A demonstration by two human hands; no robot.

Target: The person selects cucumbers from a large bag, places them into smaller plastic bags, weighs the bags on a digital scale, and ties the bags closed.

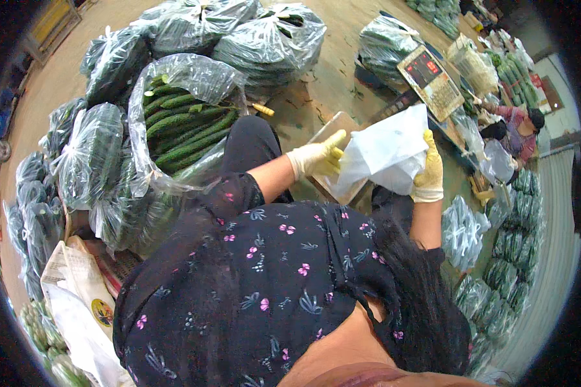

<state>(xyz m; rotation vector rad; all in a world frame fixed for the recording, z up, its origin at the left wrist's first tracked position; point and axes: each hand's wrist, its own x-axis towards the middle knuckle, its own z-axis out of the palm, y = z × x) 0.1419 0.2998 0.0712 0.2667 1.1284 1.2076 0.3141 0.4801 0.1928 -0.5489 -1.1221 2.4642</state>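
A translucent white plastic bag (384, 148) is spread out in front of me, over a small board (336, 126) by my knees. My right hand (427, 173), in a pale yellow glove, grips the bag's right edge with the fingers folded over it. Beside the bag's left edge is my left hand (319, 156), gloved alike, thumb and fingers apart. Whether its fingertips touch the plastic is hard to see. To the left, a clear plastic bag (134, 138) stands with its mouth open, full of long green cucumbers (190, 126).
Tied bags of cucumbers (89, 155) crowd the left and far left. A digital scale (430, 80) stands at the far right, near another filled bag (387, 45). A yellow-handled tool (263, 109) lies on the floor. At right, another person (519, 132) works beside stacked bags (516, 238).
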